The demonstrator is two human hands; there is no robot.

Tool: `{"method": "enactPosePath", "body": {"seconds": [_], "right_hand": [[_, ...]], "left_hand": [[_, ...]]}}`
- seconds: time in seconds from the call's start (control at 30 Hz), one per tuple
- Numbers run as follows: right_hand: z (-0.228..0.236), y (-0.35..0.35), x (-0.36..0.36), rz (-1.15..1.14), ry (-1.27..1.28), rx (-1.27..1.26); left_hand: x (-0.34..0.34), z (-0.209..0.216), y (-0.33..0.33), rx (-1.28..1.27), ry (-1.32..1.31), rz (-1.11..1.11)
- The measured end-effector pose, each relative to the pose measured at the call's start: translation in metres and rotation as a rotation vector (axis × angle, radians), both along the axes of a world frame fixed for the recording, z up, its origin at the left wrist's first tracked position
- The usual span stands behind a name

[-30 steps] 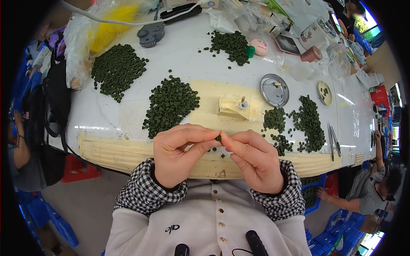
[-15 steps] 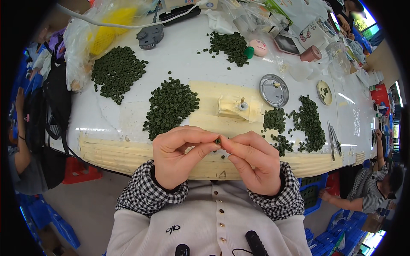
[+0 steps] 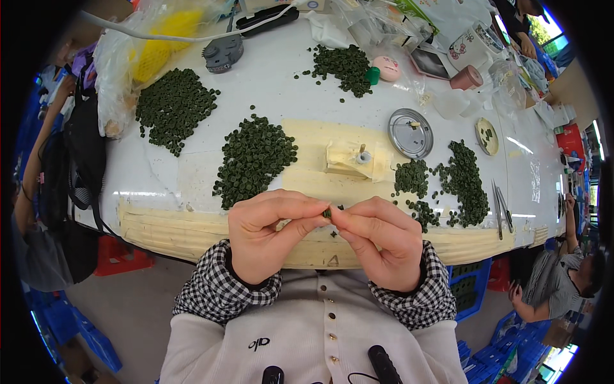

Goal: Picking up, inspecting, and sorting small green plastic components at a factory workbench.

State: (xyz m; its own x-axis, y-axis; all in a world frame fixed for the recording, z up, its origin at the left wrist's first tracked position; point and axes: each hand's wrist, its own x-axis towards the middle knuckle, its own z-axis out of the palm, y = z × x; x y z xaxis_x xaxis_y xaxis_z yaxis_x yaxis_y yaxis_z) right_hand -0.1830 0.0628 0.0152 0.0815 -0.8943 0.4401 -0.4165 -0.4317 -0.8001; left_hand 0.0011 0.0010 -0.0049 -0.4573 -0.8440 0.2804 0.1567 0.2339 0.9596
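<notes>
My left hand [image 3: 268,233] and my right hand [image 3: 377,240] meet at the near edge of the white table [image 3: 307,83]. Between the fingertips of both hands is pinched one small dark green round part [image 3: 327,212]. Just beyond my hands lies a heap of the same green parts [image 3: 256,157]. To the right of my right hand a second spread of green parts [image 3: 448,182] covers the table. A small cream-coloured fixture with a short post [image 3: 355,159] stands on the tan mat straight ahead.
Another green heap [image 3: 173,105] lies far left and one at the back [image 3: 342,61]. A round metal lid [image 3: 410,133], tweezers [image 3: 499,205], a pink cup [image 3: 467,78], plastic bags [image 3: 141,57] and a grey device [image 3: 222,52] sit around. Another person [image 3: 556,288] sits at lower right.
My hands have stayed together at the table edge. The fingertips have shifted slightly around the small green part.
</notes>
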Motion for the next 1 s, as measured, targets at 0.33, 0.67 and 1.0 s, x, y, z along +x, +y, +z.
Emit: {"method": "enactPosePath", "body": {"seconds": [0.33,0.67,1.0], "right_hand": [[-0.001,0.000,-0.008,0.042,0.123,-0.075],[0.015,0.006,-0.029,-0.221,0.151,0.015],[-0.003,0.022,-0.055,-0.462,0.655,0.100]], "left_hand": [[0.000,-0.001,0.000,-0.016,-0.041,-0.034],[-0.001,0.002,0.000,-0.078,-0.159,0.005],[0.001,0.005,-0.002,-0.623,-0.547,-0.011]]}}
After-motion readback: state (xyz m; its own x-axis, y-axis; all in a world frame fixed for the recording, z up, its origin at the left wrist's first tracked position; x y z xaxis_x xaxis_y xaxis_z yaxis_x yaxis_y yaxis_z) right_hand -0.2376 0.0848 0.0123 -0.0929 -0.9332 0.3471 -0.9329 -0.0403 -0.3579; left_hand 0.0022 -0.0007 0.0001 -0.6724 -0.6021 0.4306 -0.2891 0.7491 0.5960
